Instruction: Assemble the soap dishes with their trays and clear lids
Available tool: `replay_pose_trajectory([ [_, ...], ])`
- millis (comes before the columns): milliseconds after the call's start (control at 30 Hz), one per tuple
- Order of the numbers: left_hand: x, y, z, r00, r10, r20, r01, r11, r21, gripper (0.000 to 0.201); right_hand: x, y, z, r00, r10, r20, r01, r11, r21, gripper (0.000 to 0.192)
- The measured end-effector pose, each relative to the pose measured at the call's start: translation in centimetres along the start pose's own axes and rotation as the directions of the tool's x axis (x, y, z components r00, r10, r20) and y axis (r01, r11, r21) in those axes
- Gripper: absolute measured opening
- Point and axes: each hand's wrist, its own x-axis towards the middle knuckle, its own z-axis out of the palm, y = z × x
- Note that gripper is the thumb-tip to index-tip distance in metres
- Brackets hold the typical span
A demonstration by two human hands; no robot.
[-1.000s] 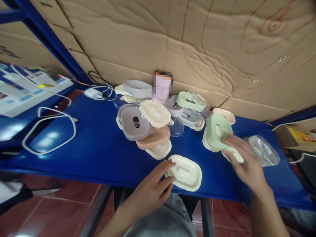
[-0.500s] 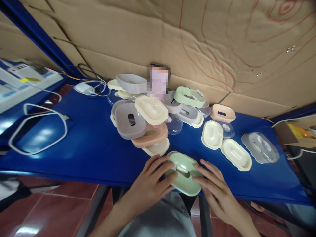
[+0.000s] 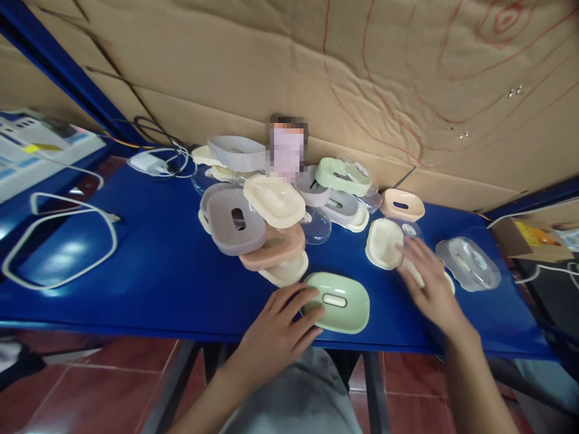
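The left hand (image 3: 277,328) lies at the near edge of the blue table (image 3: 172,265), fingers loosely spread, fingertips touching the left rim of the green soap dish (image 3: 338,301), which sits flat and right way up near the table's front edge with a slot at its centre; the hand steadies rather than encloses it. The right hand (image 3: 429,283), somewhat blurred, reaches out flat and open over a cream tray (image 3: 449,282) that is mostly hidden beneath it; whether the fingers grip the tray cannot be told. Just left of this hand rests another cream dish (image 3: 383,243), and to the right, apart from it, a clear plastic lid (image 3: 468,264); behind these lies a peach dish (image 3: 402,205). Farther back and to the left, a loose pile of dishes (image 3: 266,229) in grey, cream, pink and green leans toward the cardboard wall (image 3: 316,72). A white cable loop (image 3: 58,241) lies on the table's left portion, well apart from both hands.
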Motion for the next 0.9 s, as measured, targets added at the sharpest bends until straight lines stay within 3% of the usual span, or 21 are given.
replay_pose_trajectory([
  [100,-0.1,-0.1,-0.2,1.000,0.002,-0.005,-0.002,1.000,-0.026,0.024,2.9,4.3,-0.5,0.996,0.073,0.041,-0.072,0.997,-0.026,0.059],
  [167,-0.2,-0.1,-0.2,1.000,-0.005,-0.010,0.005,0.999,-0.045,0.026,4.0,5.2,-0.4,0.999,0.037,0.029,-0.037,0.999,0.001,0.055],
  [300,-0.2,-0.1,-0.2,0.998,-0.026,-0.049,0.022,0.997,-0.079,0.027,4.0,3.7,0.5,0.998,0.001,-0.061,0.000,1.000,0.015,0.039],
  [467,-0.2,-0.1,-0.2,0.997,-0.040,-0.063,0.035,0.996,-0.080,0.024,3.8,3.3,1.4,1.000,0.010,0.028,-0.011,0.998,0.056,0.062],
  [567,-0.2,-0.1,-0.2,0.997,-0.035,-0.063,0.031,0.997,-0.068,0.026,3.8,3.0,1.0,0.999,0.008,-0.046,-0.004,0.997,0.074,0.057],
  [633,-0.3,-0.1,-0.1,0.997,-0.043,-0.065,0.039,0.997,-0.062,0.034,3.1,1.5,0.3,0.986,-0.035,-0.162,0.040,0.999,0.031,0.057],
  [700,-0.5,-0.2,0.1,0.994,-0.077,-0.081,0.070,0.995,-0.077,0.043,1.8,-1.2,-0.2,0.975,-0.132,-0.180,0.141,0.989,0.040,0.064],
  [800,-1.0,-0.3,0.3,0.982,-0.143,-0.121,0.126,0.982,-0.140,0.055,-0.8,-5.7,0.1,0.942,-0.332,-0.042,0.335,0.929,0.158,0.070],
  [900,-1.4,-0.5,0.5,0.977,-0.176,-0.116,0.151,0.969,-0.197,0.064,-2.2,-8.7,1.4,0.895,-0.444,0.050,0.428,0.885,0.183,0.071],
])
